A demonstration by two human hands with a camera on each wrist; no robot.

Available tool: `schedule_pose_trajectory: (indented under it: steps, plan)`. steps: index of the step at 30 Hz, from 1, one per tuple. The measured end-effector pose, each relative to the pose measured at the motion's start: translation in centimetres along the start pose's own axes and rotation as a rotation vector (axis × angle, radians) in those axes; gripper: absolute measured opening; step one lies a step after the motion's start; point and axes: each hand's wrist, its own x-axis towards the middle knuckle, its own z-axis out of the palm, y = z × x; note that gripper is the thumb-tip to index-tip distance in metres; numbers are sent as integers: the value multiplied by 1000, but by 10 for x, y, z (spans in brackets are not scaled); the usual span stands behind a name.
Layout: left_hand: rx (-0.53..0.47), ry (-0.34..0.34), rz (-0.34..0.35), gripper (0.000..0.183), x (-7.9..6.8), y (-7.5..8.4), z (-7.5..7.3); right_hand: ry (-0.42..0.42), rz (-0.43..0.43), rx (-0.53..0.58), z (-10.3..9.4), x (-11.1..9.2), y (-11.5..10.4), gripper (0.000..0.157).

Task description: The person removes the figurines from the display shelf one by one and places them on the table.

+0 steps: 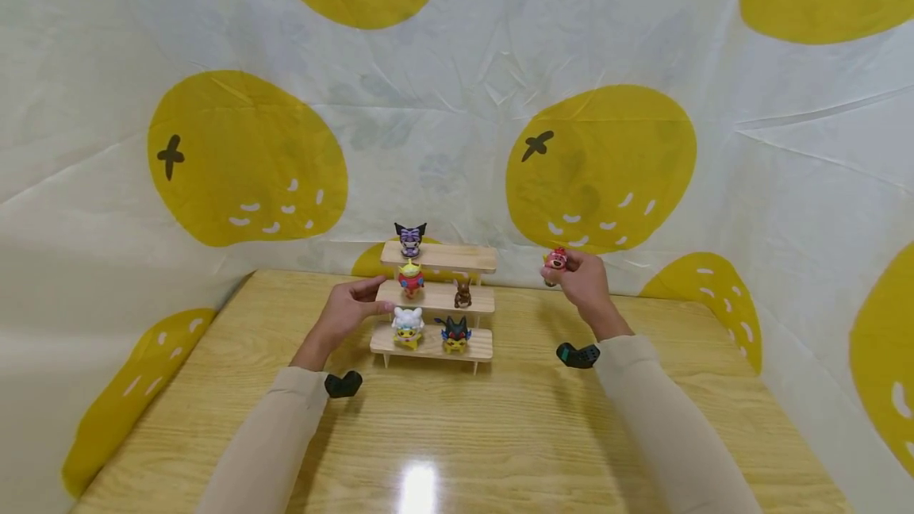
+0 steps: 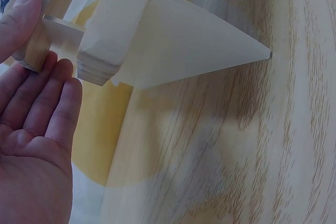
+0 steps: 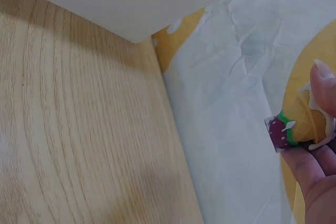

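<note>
A three-tier wooden display stand (image 1: pixel 460 258) stands near the back of the table. My left hand (image 1: pixel 341 314) holds the left end of its middle tier. In the left wrist view the thumb (image 2: pixel 23 17) lies on one side of the board and the fingertips on the other. To the right of the stand, my right hand (image 1: pixel 589 288) pinches a small pink-and-red figurine (image 1: pixel 554 260) above the table. The right wrist view shows the figurine's waffle-cone-like part (image 3: pixel 304 124) and its purple-and-green end; the rest is hidden by the fingers.
On the top tier sits a purple-and-black figurine (image 1: pixel 410 243). The middle tier bears a red-and-green figurine (image 1: pixel 410 281) and a brown one (image 1: pixel 462 293). Below are a white-hatted figurine (image 1: pixel 408 327) and a black-eared one (image 1: pixel 455 334). A fruit-patterned cloth (image 1: pixel 443 173) hangs behind the table (image 1: pixel 514 427).
</note>
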Motion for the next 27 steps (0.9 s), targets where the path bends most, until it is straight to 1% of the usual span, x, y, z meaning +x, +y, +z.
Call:
schedule_pose_trajectory:
  steps: [13,22,27]
  plan:
    - [-1,-10,-8,69,-2,0,-1,-5,6,16,-5,-2,8,55]
    - [-19,-17,0,69,-2,0,-1,-4,1,-5,-8,-3,15,55]
    - [-17,-18,-1,69,0,-1,-1,4,0,-13,-10,-3,19,50]
